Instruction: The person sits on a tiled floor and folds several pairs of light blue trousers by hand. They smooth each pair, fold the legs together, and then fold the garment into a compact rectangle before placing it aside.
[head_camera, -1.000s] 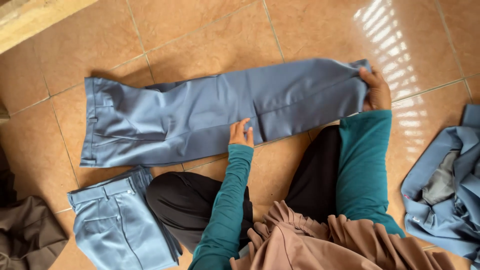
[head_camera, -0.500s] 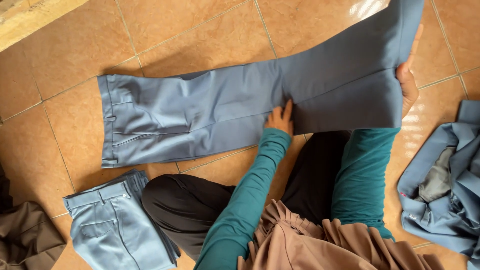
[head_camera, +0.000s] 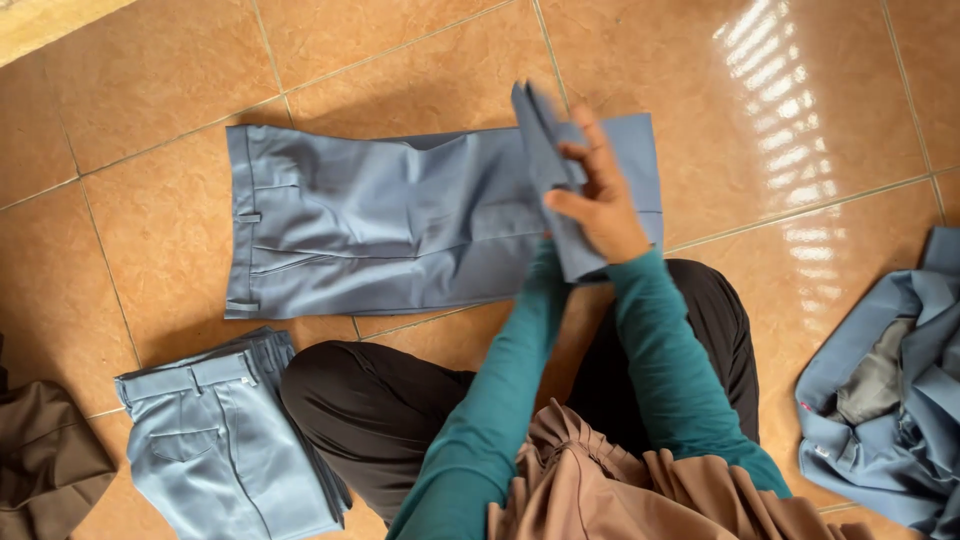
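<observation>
Lay flat on the tiled floor (head_camera: 800, 90): grey-blue trousers (head_camera: 380, 225), leg ends doubled back toward the waistband. Gripped those leg ends: right hand (head_camera: 600, 195), fingers closed on the cloth. Left hand hidden beneath the fold, grip unreadable. Below the trousers, 1 folded stack (head_camera: 215, 440).

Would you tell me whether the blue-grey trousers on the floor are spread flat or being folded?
Partly folded: the right hand holds the leg ends over the blue-grey trousers, whose waistband lies flat.
</observation>
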